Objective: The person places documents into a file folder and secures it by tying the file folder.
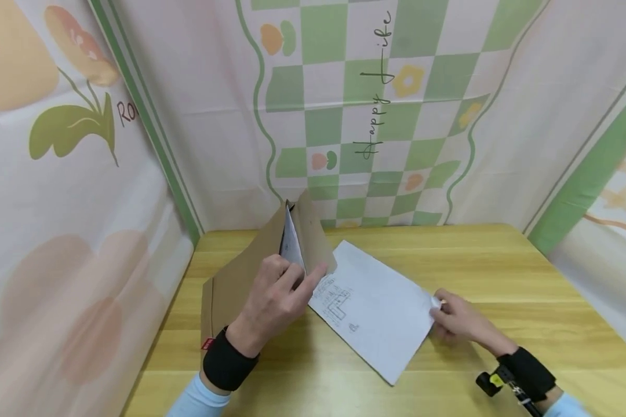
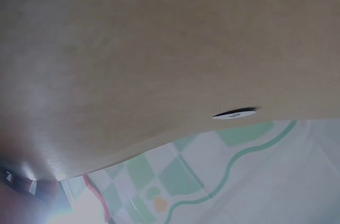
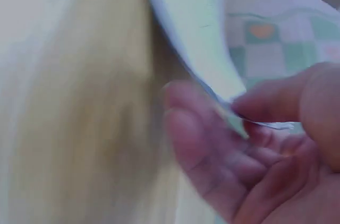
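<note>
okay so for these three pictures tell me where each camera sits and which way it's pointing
Head: worn on the head, looking forward and down at the wooden table; shows the left hand holding the brown envelope and the right hand pinching the paper sheet.
Left wrist: against the envelope's face; no hand clearly shows.
Right wrist: looks along the right hand's fingers pinching the sheet's edge.
Shared: head and right wrist both show that pinch.

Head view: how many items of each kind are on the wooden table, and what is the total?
Brown paper envelope, held by the left hand: 1
White paper sheets: 2, one printed sheet pinched by the right hand, one inside the envelope
Total: 3
</note>
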The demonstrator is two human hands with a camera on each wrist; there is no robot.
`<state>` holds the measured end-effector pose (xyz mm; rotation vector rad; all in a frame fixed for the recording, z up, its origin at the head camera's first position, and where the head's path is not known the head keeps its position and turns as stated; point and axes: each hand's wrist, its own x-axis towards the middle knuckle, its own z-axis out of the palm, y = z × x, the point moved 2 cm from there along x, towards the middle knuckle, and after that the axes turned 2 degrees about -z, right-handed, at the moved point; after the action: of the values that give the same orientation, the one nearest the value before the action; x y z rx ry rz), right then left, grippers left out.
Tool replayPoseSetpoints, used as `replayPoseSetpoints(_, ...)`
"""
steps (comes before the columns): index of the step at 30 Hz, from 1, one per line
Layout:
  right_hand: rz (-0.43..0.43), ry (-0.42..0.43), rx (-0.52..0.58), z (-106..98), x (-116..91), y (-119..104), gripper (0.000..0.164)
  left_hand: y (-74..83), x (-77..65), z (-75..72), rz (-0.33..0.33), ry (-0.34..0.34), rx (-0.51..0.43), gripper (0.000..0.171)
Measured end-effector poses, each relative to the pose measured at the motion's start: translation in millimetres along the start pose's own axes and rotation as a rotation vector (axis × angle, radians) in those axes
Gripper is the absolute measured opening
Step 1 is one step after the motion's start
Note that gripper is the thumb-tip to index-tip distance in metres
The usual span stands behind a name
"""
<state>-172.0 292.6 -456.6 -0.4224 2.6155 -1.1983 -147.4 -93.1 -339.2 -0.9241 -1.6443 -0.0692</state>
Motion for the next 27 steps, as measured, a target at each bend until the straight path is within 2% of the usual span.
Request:
replayPoseSetpoints(4, -0.021, 0.165, 0.107, -34, -12, 1, 0.023, 3.5, -1.4, 1.8, 0.013, 0.001, -0.009, 0.033)
replayPoseSetpoints(6, -0.015, 0.237, 0.130, -53, -21, 2, 0.022, 5.4, -2.1, 3.0, 0.017, 0.003, -0.019, 0.034)
replayPoseSetpoints(8, -0.027, 0.279, 0.158, -72, -30, 4, 0.014, 7.7, -2.9, 4.7, 0.026, 0.010, -0.029, 0.034)
replayPoseSetpoints(10, -0.066, 0.306, 0.246, -88, -39, 8, 0.009, 10.9, -4.0, 6.9, 0.041, 0.011, -0.033, 0.034)
replayPoseSetpoints(12, -0.101, 0.331, 0.315, -103, -48, 10, 0.013, 14.9, -5.4, 9.5, 0.062, 0.003, -0.033, 0.032)
replayPoseSetpoints(14, -0.091, 0.383, 0.302, -117, -56, 12, 0.018, 19.9, -7.4, 12.2, 0.084, -0.010, -0.036, 0.032)
replayPoseSetpoints(15, -0.079, 0.414, 0.281, -123, -60, 12, 0.019, 22.4, -8.7, 13.6, 0.096, -0.016, -0.042, 0.031)
replayPoseSetpoints(19, 0.047, 0.563, -0.006, -142, -67, 11, 0.015, 33.1, -12.6, 17.7, 0.135, -0.031, -0.076, 0.031)
replayPoseSetpoints(24, 0.145, 0.682, -0.319, -153, -68, 6, 0.043, 47.4, -15.4, 20.8, 0.173, -0.039, -0.093, 0.025)
replayPoseSetpoints(27, 0.152, 0.733, -0.431, -156, -67, 7, 0.039, 56.3, -15.3, 21.7, 0.202, -0.041, -0.106, 0.024)
